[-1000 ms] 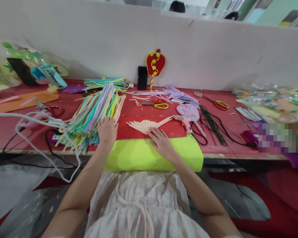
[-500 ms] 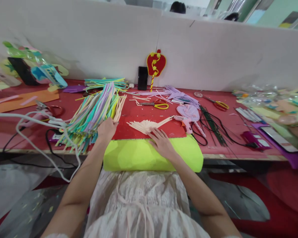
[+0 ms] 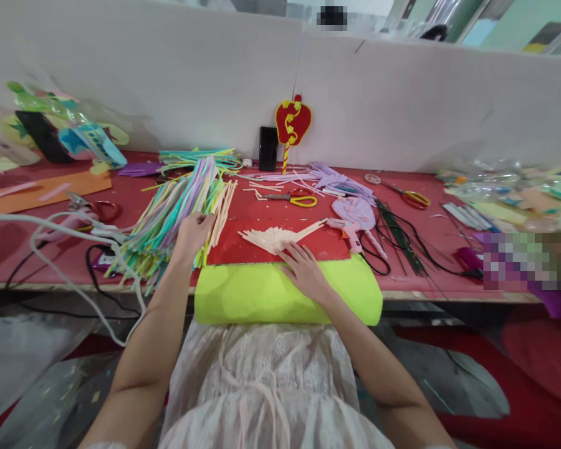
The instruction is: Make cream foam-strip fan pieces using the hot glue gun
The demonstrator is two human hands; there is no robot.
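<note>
My left hand (image 3: 194,234) is over the right side of a loose bundle of pastel pipe cleaners (image 3: 168,209), by its cream stems. Its fingers are curled together, and whatever they may hold is hidden. My right hand (image 3: 305,268) lies with fingers stretched out, its tips touching a cream fan-shaped piece (image 3: 270,238) made of pipe cleaners. Two longer cream stems reach from that piece toward the upper right. Under it is a red surface (image 3: 234,249), and a bright yellow-green sheet (image 3: 262,293) curves over the table edge below my right hand.
Behind the fan piece lie yellow-handled scissors (image 3: 303,201) and lilac pipe cleaners (image 3: 339,181). A pink glue gun (image 3: 353,234) stands to the right. A red decoration (image 3: 293,121) and a black phone (image 3: 268,148) lean at the wall. A white cable (image 3: 98,293) loops at the left.
My left hand has moved slightly up and left over the bundle, its fingers curling in. Cream stems by it show more fully. My right hand stays on the fan piece.
</note>
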